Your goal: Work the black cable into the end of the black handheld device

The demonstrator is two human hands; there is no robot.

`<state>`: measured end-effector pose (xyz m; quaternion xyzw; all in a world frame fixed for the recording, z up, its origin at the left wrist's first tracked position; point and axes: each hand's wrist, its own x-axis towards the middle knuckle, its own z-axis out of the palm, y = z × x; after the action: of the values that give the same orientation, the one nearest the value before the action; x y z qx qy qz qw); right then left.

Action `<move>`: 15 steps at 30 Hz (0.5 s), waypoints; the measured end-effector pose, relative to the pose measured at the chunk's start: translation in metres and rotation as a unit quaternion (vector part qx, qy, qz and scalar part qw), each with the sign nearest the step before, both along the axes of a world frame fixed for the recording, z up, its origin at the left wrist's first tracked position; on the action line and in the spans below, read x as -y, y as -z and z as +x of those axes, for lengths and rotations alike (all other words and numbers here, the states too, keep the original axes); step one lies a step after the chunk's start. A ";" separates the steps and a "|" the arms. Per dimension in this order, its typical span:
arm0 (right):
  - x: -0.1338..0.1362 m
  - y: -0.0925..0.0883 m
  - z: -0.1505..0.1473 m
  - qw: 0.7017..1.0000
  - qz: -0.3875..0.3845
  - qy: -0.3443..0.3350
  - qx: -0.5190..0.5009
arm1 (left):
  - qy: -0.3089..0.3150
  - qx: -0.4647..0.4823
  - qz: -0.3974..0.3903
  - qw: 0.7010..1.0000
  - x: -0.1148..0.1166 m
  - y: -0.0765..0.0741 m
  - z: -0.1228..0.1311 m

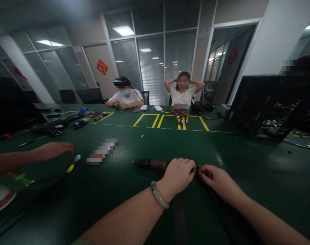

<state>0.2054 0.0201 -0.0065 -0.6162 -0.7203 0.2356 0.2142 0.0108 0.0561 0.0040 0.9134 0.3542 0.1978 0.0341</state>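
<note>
An electric screwdriver point(156, 165) with a dark brown body, a black nose and a small metal tip lies on the green table, its tip to the left. My left hand point(177, 175), with a jade-coloured bangle point(158, 195) on its wrist, is closed around the tool's rear end. Right beside it, the fingers of my right hand point(219, 180) pinch a dark cable connector against that end. From there a black cable point(216, 200) runs down towards me. The fingers hide whether the connector is inside the tool.
At left, another person's hand point(55, 151) reaches near a cable with a yellow tag point(70, 168). A blurred-out packet point(102, 153) lies ahead. Two people sit across the green table point(144, 211). A power supply with wires point(181, 110) and a black computer case point(262, 105) stand farther back.
</note>
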 end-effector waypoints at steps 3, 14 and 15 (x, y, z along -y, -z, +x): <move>0.001 -0.002 -0.001 1.000 0.000 0.003 0.002 | 0.006 -0.011 0.000 1.000 -0.001 -0.001 -0.001; 0.003 -0.002 -0.001 1.000 -0.006 0.004 0.000 | 0.023 0.015 -0.001 1.000 0.001 -0.003 -0.002; 0.003 -0.001 -0.001 1.000 -0.010 0.003 -0.004 | 0.021 0.016 -0.002 1.000 0.001 -0.003 -0.002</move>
<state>0.2049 0.0170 -0.0051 -0.6197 -0.7151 0.2443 0.2118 0.0087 0.0551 0.0070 0.9172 0.3349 0.2110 0.0454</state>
